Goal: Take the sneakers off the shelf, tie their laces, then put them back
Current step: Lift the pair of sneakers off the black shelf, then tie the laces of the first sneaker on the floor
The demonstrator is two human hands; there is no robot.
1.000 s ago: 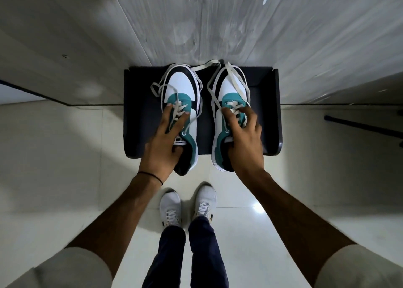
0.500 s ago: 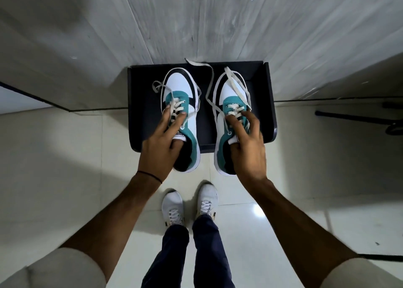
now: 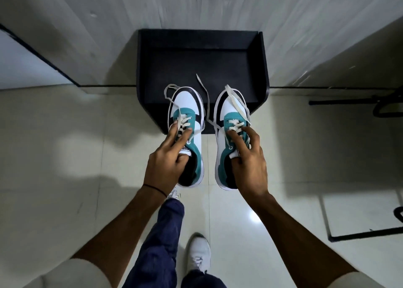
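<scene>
I have one sneaker in each hand, both held over the pale tiled floor (image 3: 65, 156) in front of the black shelf (image 3: 265, 65). My left hand (image 3: 165, 165) is closed on the left sneaker (image 3: 189, 113): the fingers lie across the laced teal tongue and the thumb is tucked down into the dark opening, pinching the tongue between them. My right hand (image 3: 248, 163) grips the right sneaker (image 3: 229, 111) the same way, fingers spread over the lacing and thumb inside the collar. Both shoes point away from me, toes reaching over the front edge of the shelf while the heels hang out over the tiles; I cannot tell whether the toes touch the shelf board or sit just above it. The two shoes are side by side with a clear gap between them. The laces (image 3: 206, 100) are undone: a loose loop curls round the toe of the left shoe, one long end trails up between the pair over the shelf, and another flat end lies across the white toe of the right shoe. A thin dark band (image 3: 154, 188) sits on my left wrist. Below, I see navy trousers (image 3: 161, 233) and a white shoe (image 3: 198, 255) on the floor. Behind the shelf stands a pale wood-grain wall (image 3: 196, 4).
</scene>
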